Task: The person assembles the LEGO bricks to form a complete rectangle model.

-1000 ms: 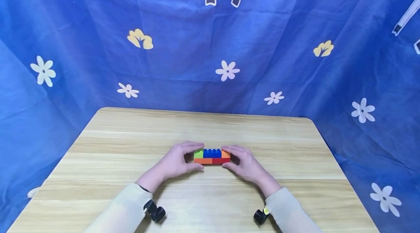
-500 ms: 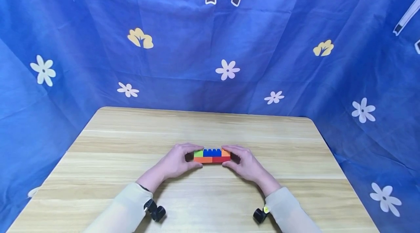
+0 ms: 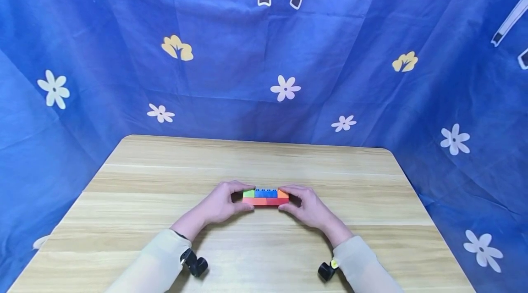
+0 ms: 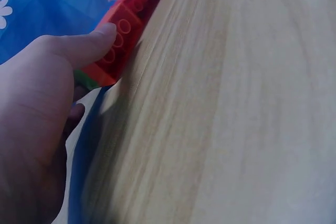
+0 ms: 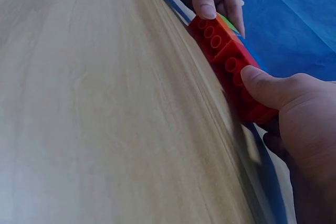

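Note:
Several toy building bricks are joined into one bar in the middle of the head view. A green brick (image 3: 249, 193), a blue brick (image 3: 266, 194) and an orange brick (image 3: 283, 194) form one layer. An orange-red brick (image 3: 254, 201) and a red brick (image 3: 277, 201) form the other. My left hand (image 3: 222, 202) grips the green end, its thumb on the hollow underside in the left wrist view. At the other end, my right hand (image 3: 307, 204) grips the bar, thumb on the red brick's underside (image 5: 231, 65). The fingers behind the bar are partly hidden.
A wood-grain table (image 3: 264, 251) lies under both hands. Behind it and along its sides hangs a blue cloth (image 3: 222, 68) printed with flowers. Small black cameras (image 3: 201, 266) sit at both sleeve cuffs.
Both hands keep their hold on the bar of bricks and barely move. The bar has tilted slightly, so less of the blue brick's studs shows.

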{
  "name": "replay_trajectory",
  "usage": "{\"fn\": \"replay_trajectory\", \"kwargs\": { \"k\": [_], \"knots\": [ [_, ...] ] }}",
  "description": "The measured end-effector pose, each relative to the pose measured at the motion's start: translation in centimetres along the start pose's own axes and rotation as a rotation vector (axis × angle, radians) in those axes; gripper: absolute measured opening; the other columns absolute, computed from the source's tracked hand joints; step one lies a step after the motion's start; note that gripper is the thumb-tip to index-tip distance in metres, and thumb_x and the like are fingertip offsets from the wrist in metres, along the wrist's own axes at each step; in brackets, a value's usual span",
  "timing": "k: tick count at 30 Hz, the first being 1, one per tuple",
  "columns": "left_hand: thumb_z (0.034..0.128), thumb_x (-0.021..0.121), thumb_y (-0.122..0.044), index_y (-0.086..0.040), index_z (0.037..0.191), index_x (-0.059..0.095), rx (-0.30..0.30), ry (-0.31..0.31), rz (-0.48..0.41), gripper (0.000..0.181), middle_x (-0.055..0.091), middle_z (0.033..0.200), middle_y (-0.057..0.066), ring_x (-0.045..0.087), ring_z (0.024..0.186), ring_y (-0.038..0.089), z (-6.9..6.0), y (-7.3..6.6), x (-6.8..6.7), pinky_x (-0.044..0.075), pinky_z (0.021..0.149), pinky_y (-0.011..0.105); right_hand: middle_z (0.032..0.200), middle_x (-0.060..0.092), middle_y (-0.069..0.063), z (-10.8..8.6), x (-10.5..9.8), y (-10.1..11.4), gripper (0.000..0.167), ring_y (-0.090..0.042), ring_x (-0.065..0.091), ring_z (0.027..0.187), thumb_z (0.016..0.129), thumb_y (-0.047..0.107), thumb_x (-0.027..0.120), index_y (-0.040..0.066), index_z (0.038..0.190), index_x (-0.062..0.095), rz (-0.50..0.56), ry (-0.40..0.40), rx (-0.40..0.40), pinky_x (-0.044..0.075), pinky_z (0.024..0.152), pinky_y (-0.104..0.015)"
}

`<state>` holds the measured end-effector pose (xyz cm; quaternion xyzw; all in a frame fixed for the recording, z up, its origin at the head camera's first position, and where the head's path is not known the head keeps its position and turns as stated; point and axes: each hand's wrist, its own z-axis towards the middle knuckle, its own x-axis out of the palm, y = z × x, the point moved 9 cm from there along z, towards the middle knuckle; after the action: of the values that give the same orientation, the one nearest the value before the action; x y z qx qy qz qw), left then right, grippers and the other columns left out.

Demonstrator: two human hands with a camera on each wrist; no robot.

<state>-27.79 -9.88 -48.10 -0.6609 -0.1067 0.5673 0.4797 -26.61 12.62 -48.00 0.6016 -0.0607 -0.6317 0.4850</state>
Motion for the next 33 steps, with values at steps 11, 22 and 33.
{"fn": "replay_trajectory", "kwargs": {
  "k": [11, 22, 33],
  "knots": [
    [0.0887, 0.089, -0.036, -0.014, 0.139, 0.071, -0.014, 0.019, -0.026, 0.058, 0.07, 0.135, 0.004, 0.06, 0.132, 0.028, 0.11, 0.29, 0.07, 0.046, 0.113, 0.049, 0.133, 0.071, 0.001, 0.2, 0.07, -0.16, 0.049, -0.018, 0.063, 0.128, 0.093, 0.031, 0.086, 0.011, 0.135, 0.073, 0.057, 0.009, 0.039, 0.047, 0.113, -0.04],
    [0.0907, 0.087, -0.035, -0.011, 0.139, 0.071, -0.022, 0.019, -0.031, 0.057, 0.07, 0.136, 0.006, 0.06, 0.132, 0.032, 0.29, 0.58, 0.52, 0.045, 0.113, 0.052, 0.134, 0.07, 0.003, 0.23, 0.28, -0.85, 0.047, -0.019, 0.062, 0.129, 0.092, 0.031, 0.086, 0.012, 0.134, 0.074, 0.079, 0.016, 0.077, 0.045, 0.115, -0.043],
    [0.0913, 0.086, -0.038, -0.011, 0.14, 0.07, -0.015, 0.027, -0.027, 0.058, 0.069, 0.136, 0.006, 0.059, 0.132, 0.031, 0.2, 0.68, 0.68, 0.046, 0.113, 0.052, 0.129, 0.071, 0.009, 0.27, 0.49, -0.83, 0.046, -0.014, 0.064, 0.123, 0.093, 0.029, 0.085, 0.013, 0.135, 0.072, 0.114, 0.059, 0.066, 0.048, 0.111, -0.04]
  ]
}}
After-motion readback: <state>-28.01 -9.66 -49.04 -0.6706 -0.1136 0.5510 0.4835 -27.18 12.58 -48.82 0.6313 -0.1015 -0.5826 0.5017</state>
